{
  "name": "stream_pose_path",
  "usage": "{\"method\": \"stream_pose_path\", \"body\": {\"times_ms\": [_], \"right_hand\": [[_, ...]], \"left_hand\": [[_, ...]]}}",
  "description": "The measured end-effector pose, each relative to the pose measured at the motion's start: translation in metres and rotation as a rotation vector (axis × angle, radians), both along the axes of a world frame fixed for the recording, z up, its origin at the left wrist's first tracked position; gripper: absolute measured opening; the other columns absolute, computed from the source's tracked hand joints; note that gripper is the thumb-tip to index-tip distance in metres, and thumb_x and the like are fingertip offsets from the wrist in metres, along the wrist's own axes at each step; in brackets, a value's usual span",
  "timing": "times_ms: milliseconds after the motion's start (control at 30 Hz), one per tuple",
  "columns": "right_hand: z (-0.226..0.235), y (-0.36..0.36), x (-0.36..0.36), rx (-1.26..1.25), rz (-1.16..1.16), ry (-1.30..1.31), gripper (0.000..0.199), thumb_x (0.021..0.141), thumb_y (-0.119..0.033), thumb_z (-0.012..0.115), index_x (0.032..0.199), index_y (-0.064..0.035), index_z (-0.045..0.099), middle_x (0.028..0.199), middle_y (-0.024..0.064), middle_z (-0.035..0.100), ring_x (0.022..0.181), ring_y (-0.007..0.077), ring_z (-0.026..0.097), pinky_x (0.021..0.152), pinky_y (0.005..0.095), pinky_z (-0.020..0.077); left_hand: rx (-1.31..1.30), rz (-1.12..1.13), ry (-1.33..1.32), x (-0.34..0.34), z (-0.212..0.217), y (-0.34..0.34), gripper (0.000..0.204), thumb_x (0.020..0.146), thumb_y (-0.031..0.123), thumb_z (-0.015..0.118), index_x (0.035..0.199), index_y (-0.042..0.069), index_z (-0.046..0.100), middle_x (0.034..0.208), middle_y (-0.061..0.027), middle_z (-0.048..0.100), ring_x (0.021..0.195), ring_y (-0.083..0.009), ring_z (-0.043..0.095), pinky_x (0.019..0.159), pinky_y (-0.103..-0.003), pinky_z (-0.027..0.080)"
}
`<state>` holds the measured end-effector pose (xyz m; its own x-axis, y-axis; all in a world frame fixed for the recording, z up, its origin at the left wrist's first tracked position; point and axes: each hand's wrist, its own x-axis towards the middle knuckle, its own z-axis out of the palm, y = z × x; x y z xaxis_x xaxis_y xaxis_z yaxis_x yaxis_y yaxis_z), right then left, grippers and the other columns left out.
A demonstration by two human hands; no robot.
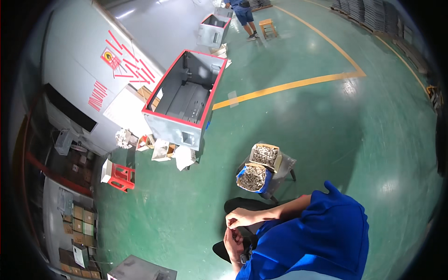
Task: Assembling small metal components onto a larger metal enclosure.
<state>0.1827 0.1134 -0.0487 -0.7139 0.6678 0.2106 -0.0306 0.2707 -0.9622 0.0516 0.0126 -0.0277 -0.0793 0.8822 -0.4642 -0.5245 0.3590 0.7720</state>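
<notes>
Green glossy floor (303, 140) with yellow painted line (289, 85), grey metal cabinet (184, 100) edged in red trim beside that line, red plastic stool (119, 176) left of the cabinet, blue-lined box of silvery screws (253, 177) below it, blue sleeve (322, 233) nearest the viewer.

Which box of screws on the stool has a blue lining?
The nearer box, closer to the hands. The farther box is plain cardboard with no blue.

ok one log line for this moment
hands: together at lap, small part hidden | stool: two screw boxes | grey cabinet: ahead
</notes>
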Motion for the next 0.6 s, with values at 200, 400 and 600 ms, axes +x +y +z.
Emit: {"method": "stream_pose_path", "body": {"times_ms": [200, 400, 600], "right_hand": [[0.011, -0.012, 0.016, 0.064, -0.049, 0.031, 0.017, 0.077, -0.017, 0.066, 0.083, -0.0019, 0.063, 0.077, 0.0106, 0.067, 0.073, 0.0242, 0.065, 0.064, 0.0355, 0.0481], [0.013, -0.023, 0.028, 0.131, -0.076, -0.003, 0.016, 0.079, -0.017, 0.063, 0.082, -0.002, 0.062, 0.078, 0.0124, 0.066, 0.074, 0.0266, 0.065, 0.063, 0.0367, 0.0475], [0.019, -0.032, 0.036, 0.225, -0.05, 0.038, 0.014, 0.078, -0.016, 0.063, 0.08, -0.0025, 0.061, 0.078, 0.0102, 0.063, 0.074, 0.027, 0.062, 0.063, 0.0378, 0.0464]], "left_hand": [[-0.048, 0.008, -0.049, 0.006, -0.003, -0.007, 0.026, 0.096, 0.033, 0.044, 0.087, 0.01, 0.05, 0.071, 0.0006, 0.046, 0.052, -0.0066, 0.036, 0.044, -0.019, 0.026], [-0.043, -0.11, 0.034, 0.02, 0.0, -0.009, 0.034, 0.095, 0.045, 0.041, 0.078, 0.016, 0.044, 0.065, 0.0044, 0.038, 0.05, -0.0066, 0.031, 0.04, -0.019, 0.022], [-0.06, -0.137, 0.138, 0.035, 0.016, -0.019, 0.031, 0.095, 0.042, 0.038, 0.076, 0.018, 0.041, 0.063, 0.0058, 0.035, 0.048, -0.0058, 0.03, 0.036, -0.019, 0.02]]}}
